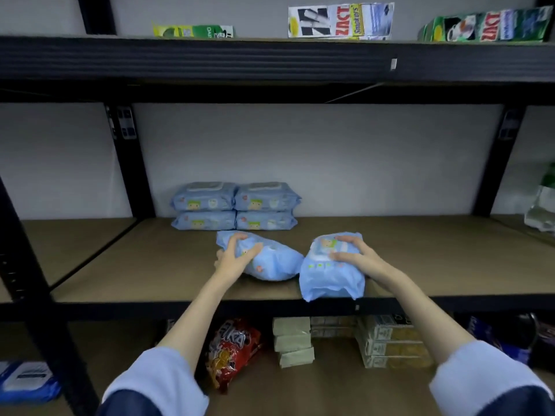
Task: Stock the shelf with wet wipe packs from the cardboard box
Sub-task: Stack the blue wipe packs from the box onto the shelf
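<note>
There, a wet wipe pack (pixel 270 261) in each of the hands (pixel 237 253).

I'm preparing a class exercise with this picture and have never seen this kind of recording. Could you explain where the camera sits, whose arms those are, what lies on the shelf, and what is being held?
There is one picture, taken by a camera worn on a person's head, looking forward and down. The two arms are that person's own. The left hand grips one blue wet wipe pack, and the right hand grips another pack; both packs rest on the brown middle shelf. The right-hand pack sits at the shelf's front edge. Behind them, against the wall, four matching packs stand in two stacks of two. Other goods lie on the shelves above and below.
</note>
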`<state>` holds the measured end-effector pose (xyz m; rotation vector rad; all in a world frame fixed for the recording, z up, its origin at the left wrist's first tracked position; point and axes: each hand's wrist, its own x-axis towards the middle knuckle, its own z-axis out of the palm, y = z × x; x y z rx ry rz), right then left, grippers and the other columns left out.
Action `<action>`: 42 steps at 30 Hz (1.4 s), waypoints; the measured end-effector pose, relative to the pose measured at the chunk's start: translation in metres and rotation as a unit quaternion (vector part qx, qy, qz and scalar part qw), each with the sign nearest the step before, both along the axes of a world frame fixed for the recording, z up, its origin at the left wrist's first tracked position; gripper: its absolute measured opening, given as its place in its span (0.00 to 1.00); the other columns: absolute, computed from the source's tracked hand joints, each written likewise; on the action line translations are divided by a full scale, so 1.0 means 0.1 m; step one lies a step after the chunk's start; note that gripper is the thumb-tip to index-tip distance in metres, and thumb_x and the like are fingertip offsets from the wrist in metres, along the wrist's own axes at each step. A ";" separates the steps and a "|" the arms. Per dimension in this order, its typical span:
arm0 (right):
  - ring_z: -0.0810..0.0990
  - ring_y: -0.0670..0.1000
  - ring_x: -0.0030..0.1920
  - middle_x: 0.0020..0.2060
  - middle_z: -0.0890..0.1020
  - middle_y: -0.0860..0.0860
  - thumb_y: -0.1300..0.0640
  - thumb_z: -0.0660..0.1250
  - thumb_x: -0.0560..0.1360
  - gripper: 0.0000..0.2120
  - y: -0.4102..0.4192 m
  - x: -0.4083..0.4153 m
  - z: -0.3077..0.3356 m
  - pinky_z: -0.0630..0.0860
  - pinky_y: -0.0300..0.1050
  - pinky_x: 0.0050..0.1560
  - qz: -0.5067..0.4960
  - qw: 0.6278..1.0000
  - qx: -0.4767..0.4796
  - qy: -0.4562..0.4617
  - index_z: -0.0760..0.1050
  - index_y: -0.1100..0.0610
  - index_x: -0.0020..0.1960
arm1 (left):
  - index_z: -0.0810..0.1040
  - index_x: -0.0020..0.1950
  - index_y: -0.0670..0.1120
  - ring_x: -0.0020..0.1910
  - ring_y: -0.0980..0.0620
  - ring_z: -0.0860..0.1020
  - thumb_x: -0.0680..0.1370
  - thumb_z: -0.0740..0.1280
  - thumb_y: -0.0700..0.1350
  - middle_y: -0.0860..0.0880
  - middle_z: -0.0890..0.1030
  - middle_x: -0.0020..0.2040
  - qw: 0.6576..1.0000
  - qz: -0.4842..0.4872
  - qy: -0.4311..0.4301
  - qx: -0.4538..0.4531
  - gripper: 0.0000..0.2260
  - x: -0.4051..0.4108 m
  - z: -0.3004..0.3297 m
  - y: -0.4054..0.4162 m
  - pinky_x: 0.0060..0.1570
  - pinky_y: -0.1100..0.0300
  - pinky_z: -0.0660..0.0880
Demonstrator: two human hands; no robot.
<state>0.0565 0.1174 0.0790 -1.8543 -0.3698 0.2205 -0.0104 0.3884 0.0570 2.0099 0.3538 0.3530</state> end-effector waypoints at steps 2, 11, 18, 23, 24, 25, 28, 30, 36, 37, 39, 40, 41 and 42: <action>0.77 0.45 0.48 0.56 0.74 0.50 0.57 0.69 0.73 0.22 -0.07 0.04 -0.03 0.74 0.34 0.40 0.006 1.000 -0.010 0.014 0.68 0.51 0.65 | 0.65 0.57 0.63 0.66 0.41 0.63 0.66 0.62 0.71 0.46 0.64 0.69 0.998 -0.009 0.029 0.056 0.24 -0.06 -0.08 0.07 0.61 0.51 0.61; 0.45 0.55 0.76 0.76 0.45 0.48 0.51 0.56 0.77 0.26 0.19 -0.31 0.07 0.49 0.62 0.71 -0.027 0.893 -0.354 -0.276 0.55 0.38 0.73 | 0.61 0.70 0.62 0.76 0.51 0.42 0.78 0.54 0.62 0.53 0.45 0.77 0.952 -0.003 0.009 0.306 0.21 -0.28 -0.09 0.03 0.71 0.43 0.41; 0.63 0.48 0.69 0.69 0.67 0.44 0.49 0.53 0.65 0.26 0.00 -0.48 0.04 0.61 0.53 0.64 -0.023 0.866 -0.397 -0.304 0.68 0.46 0.62 | 0.68 0.67 0.61 0.68 0.57 0.62 0.67 0.45 0.76 0.54 0.65 0.65 0.930 -0.007 -0.046 0.365 0.35 -0.58 -0.15 -0.12 0.70 0.48 0.43; 0.60 0.53 0.72 0.69 0.66 0.51 0.42 0.58 0.67 0.32 0.36 -0.51 0.00 0.50 0.57 0.71 0.005 0.808 -0.429 -0.404 0.60 0.46 0.70 | 0.66 0.67 0.62 0.70 0.53 0.59 0.58 0.50 0.81 0.55 0.64 0.65 0.913 -0.020 -0.052 0.405 0.42 -0.59 -0.04 0.10 0.69 0.48 0.50; 0.57 0.54 0.74 0.72 0.62 0.54 0.40 0.62 0.69 0.35 0.46 -0.50 -0.03 0.47 0.57 0.72 0.041 0.808 -0.426 -0.405 0.54 0.45 0.73 | 0.63 0.69 0.62 0.71 0.51 0.56 0.60 0.61 0.76 0.54 0.60 0.69 0.927 -0.023 -0.026 0.373 0.40 -0.59 -0.02 0.18 0.69 0.48 0.52; 0.55 0.54 0.75 0.73 0.59 0.55 0.40 0.65 0.70 0.39 0.56 -0.49 -0.05 0.46 0.57 0.73 0.067 0.811 -0.424 -0.396 0.49 0.43 0.74 | 0.62 0.70 0.61 0.72 0.49 0.55 0.63 0.70 0.66 0.53 0.57 0.72 0.942 -0.031 -0.002 0.333 0.38 -0.58 -0.01 0.27 0.68 0.48 0.55; 0.62 0.57 0.72 0.72 0.62 0.58 0.50 0.68 0.73 0.37 0.76 -0.37 -0.12 0.58 0.50 0.71 0.092 0.855 -0.382 -0.338 0.51 0.45 0.74 | 0.67 0.68 0.54 0.70 0.47 0.64 0.69 0.74 0.40 0.48 0.64 0.69 0.960 -0.067 -0.032 0.269 0.30 -0.57 -0.08 0.43 0.61 0.62 0.65; 0.69 0.55 0.66 0.66 0.70 0.54 0.59 0.70 0.71 0.29 0.80 -0.31 -0.16 0.65 0.44 0.63 0.097 0.904 -0.280 -0.307 0.64 0.49 0.69 | 0.69 0.62 0.59 0.64 0.49 0.72 0.71 0.72 0.37 0.49 0.73 0.64 0.962 -0.064 -0.100 0.247 0.26 -0.61 -0.13 0.45 0.54 0.66 0.69; 0.76 0.49 0.44 0.51 0.76 0.50 0.58 0.71 0.72 0.21 0.77 -0.24 0.07 0.69 0.32 0.41 -0.027 0.970 0.017 -0.240 0.69 0.57 0.62 | 0.69 0.61 0.56 0.48 0.54 0.77 0.76 0.67 0.45 0.50 0.80 0.47 0.973 0.001 -0.217 0.078 0.16 -0.60 0.05 0.39 0.49 0.58 0.73; 0.76 0.52 0.48 0.54 0.76 0.53 0.55 0.70 0.72 0.23 0.81 -0.22 0.10 0.69 0.36 0.44 -0.059 0.977 0.032 -0.204 0.67 0.58 0.64 | 0.69 0.60 0.53 0.43 0.52 0.77 0.76 0.67 0.45 0.47 0.79 0.42 0.972 0.015 -0.229 0.058 0.14 -0.55 0.09 0.35 0.45 0.57 0.73; 0.73 0.56 0.61 0.63 0.72 0.58 0.50 0.67 0.74 0.28 0.90 -0.18 0.13 0.67 0.42 0.53 -0.119 0.983 0.042 -0.131 0.63 0.61 0.68 | 0.69 0.57 0.50 0.36 0.52 0.74 0.76 0.66 0.45 0.47 0.75 0.35 0.971 0.045 -0.233 0.022 0.12 -0.44 0.13 0.28 0.39 0.59 0.71; 0.70 0.56 0.65 0.66 0.70 0.58 0.47 0.66 0.75 0.30 0.94 -0.17 0.13 0.66 0.42 0.56 -0.127 0.986 0.051 -0.097 0.60 0.62 0.70 | 0.69 0.56 0.49 0.36 0.52 0.74 0.77 0.66 0.45 0.48 0.75 0.35 0.974 0.057 -0.220 0.012 0.11 -0.37 0.14 0.26 0.39 0.59 0.71; 0.67 0.56 0.68 0.68 0.67 0.57 0.45 0.64 0.75 0.33 0.97 -0.16 0.12 0.64 0.42 0.58 -0.122 0.988 0.067 -0.065 0.58 0.62 0.71 | 0.68 0.56 0.49 0.38 0.51 0.75 0.77 0.65 0.46 0.48 0.76 0.38 0.977 0.068 -0.202 0.005 0.10 -0.30 0.13 0.26 0.40 0.58 0.71; 0.65 0.55 0.69 0.70 0.65 0.56 0.44 0.64 0.75 0.35 1.01 -0.14 0.11 0.63 0.42 0.60 -0.106 0.990 0.089 -0.036 0.55 0.62 0.72 | 0.68 0.56 0.48 0.41 0.49 0.75 0.78 0.64 0.47 0.46 0.76 0.42 0.981 0.079 -0.179 -0.002 0.09 -0.25 0.12 0.27 0.42 0.56 0.72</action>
